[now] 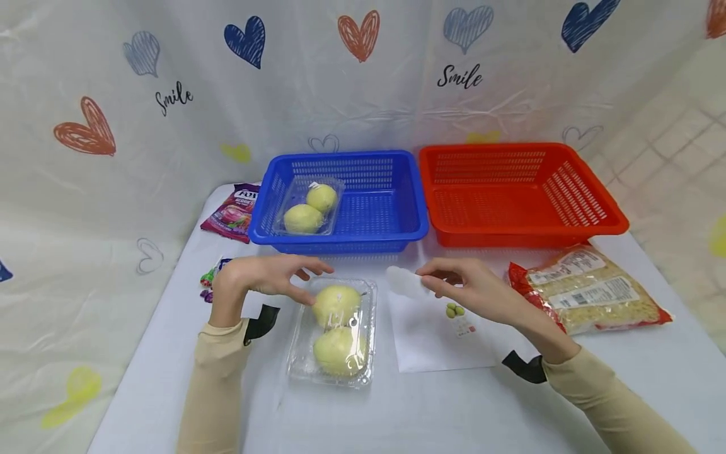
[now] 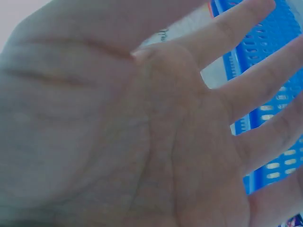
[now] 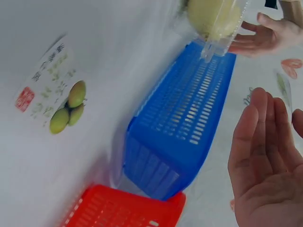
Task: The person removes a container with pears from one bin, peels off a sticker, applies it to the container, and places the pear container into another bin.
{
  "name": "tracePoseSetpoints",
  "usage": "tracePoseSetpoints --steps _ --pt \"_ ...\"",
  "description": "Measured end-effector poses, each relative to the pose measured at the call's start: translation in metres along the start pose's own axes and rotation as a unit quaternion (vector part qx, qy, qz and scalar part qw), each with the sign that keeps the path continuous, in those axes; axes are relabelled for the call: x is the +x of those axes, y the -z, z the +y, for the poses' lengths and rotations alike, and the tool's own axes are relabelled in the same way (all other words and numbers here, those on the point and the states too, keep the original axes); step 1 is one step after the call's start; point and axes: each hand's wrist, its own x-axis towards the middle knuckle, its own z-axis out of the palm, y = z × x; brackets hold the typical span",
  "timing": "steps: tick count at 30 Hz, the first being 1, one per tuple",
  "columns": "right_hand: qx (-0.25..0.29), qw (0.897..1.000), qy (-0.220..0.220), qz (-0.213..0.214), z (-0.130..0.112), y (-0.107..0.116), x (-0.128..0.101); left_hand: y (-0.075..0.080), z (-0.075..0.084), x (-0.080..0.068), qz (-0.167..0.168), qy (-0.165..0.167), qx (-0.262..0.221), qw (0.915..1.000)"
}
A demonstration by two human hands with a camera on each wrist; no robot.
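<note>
Clear pear box (image 1: 334, 332) near table's front edge | left hand (image 1: 266, 276) fingers spread beside it, right hand (image 1: 476, 289) fingers together, empty | loose one-sided grab could tip box.

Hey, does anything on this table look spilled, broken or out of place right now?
Nothing looks spilled or damaged. The clear pear pack lies flat and closed on the table, between the left hand and right hand; a second pack sits neatly in the blue basket.
</note>
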Motion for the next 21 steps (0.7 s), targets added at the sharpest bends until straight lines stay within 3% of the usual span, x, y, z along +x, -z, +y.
tracePoseSetpoints --steps 3,5,6,8,10,12,13,14,16,19,21 --pt "-0.014 1.000 0.017 0.020 -0.008 -0.008 0.005 0.002 -0.003 0.003 -0.004 0.018 0.001 0.9998" --pt "-0.061 0.995 0.066 0.051 -0.016 -0.018 0.011 0.003 -0.004 0.006 -0.009 0.031 0.001 0.9995" --pt "-0.100 0.987 0.100 0.070 -0.022 -0.025 0.014 0.004 -0.005 0.007 -0.011 0.038 -0.001 0.9992" --pt "-0.195 0.959 0.176 0.104 -0.033 -0.042 0.021 0.005 -0.006 0.010 -0.013 0.044 -0.008 0.9989" --pt "-0.297 0.914 0.246 0.130 -0.043 -0.061 0.027 0.006 -0.007 0.012 -0.012 0.046 -0.020 0.9987" --pt "-0.375 0.870 0.294 0.128 -0.048 -0.079 0.030 0.006 -0.007 0.014 -0.011 0.047 -0.025 0.9985" --pt "-0.397 0.857 0.310 0.113 -0.048 -0.086 0.030 0.006 -0.008 0.015 -0.012 0.046 -0.025 0.9986" --pt "-0.408 0.850 0.320 0.094 -0.048 -0.093 0.030 0.005 -0.008 0.015 -0.012 0.048 -0.027 0.9984" --pt "-0.403 0.855 0.323 0.046 -0.047 -0.101 0.029 0.005 -0.008 0.016 -0.013 0.047 -0.026 0.9985" --pt "-0.349 0.885 0.307 -0.015 -0.046 -0.105 0.031 0.003 -0.010 0.013 -0.011 0.049 -0.027 0.9984" --pt "-0.314 0.899 0.303 -0.035 -0.046 -0.106 0.037 0.001 -0.012 0.010 -0.009 0.051 -0.031 0.9982"
